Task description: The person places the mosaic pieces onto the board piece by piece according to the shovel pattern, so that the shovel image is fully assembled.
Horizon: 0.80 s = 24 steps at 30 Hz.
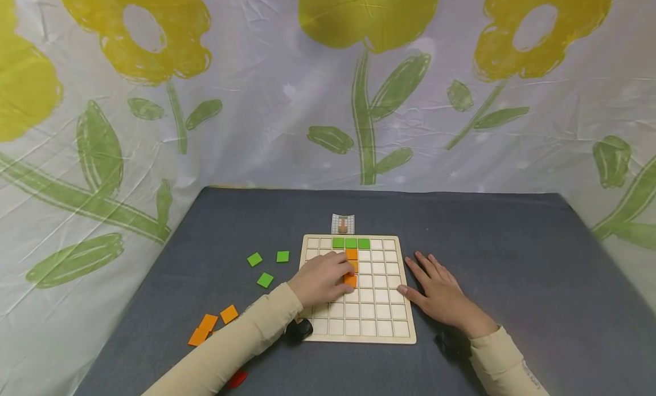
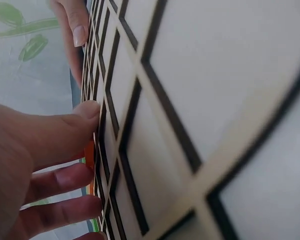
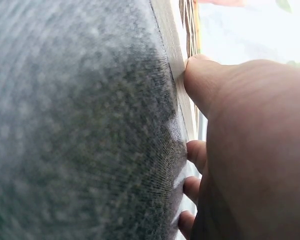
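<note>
A pale wooden grid board [image 1: 379, 296] lies on the dark cloth. Three green tiles [image 1: 351, 243] fill part of its top row, and a column of orange tiles [image 1: 351, 253] runs down beneath the middle one. My left hand [image 1: 320, 279] reaches over the board; its thumb and fingertips pinch the lowest orange tile [image 1: 351, 281], which lies at its cell. In the left wrist view that orange tile [image 2: 90, 156] shows between thumb and finger. My right hand [image 1: 441, 293] rests with spread fingers at the board's right side, its thumb [image 3: 202, 80] touching the edge.
A small pattern card [image 1: 343, 224] sits behind the board. Loose green tiles [image 1: 265, 280] and several orange tiles [image 1: 207, 322] lie to the left. A red piece [image 1: 237, 379] is partly hidden by the left sleeve. A flower-printed curtain [image 1: 256, 99] hangs behind.
</note>
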### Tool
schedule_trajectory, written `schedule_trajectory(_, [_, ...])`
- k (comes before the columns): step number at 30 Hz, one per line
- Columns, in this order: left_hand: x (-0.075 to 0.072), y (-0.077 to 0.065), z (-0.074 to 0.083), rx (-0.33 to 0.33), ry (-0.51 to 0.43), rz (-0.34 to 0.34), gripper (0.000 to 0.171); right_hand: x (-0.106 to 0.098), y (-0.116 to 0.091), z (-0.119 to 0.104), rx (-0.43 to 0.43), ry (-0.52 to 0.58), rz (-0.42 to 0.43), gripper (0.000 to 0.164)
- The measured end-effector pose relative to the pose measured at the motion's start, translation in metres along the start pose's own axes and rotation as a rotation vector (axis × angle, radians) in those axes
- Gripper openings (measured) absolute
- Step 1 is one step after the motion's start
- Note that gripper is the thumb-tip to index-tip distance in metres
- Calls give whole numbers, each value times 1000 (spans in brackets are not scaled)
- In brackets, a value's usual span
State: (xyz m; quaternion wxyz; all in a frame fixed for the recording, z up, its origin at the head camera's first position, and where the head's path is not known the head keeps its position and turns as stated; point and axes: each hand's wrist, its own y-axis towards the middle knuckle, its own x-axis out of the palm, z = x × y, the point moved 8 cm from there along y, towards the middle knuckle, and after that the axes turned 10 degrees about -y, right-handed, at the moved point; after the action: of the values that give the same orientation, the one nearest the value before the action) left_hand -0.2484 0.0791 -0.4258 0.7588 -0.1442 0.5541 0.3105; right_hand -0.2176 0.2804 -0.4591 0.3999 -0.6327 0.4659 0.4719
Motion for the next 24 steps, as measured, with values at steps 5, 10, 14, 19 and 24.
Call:
schedule_trajectory(5, [2, 1, -3, -30, -41, 8, 27, 1, 0, 0, -12, 11, 18, 73])
schedule_trajectory(10, [2, 2, -4, -27, -69, 25, 26, -1, 0, -2, -1, 11, 2, 75])
schedule_trajectory(14, [2, 2, -4, -29, -89, 28, 26, -1, 0, -2, 3, 6, -13, 75])
schedule_trajectory(19, [2, 3, -5, -38, -103, 29, 29, -4, -1, -2, -1, -2, 4, 74])
schedule_trajectory(24, [2, 4, -7, -52, -113, 26, 32, -4, -2, -2, -10, -9, 11, 72])
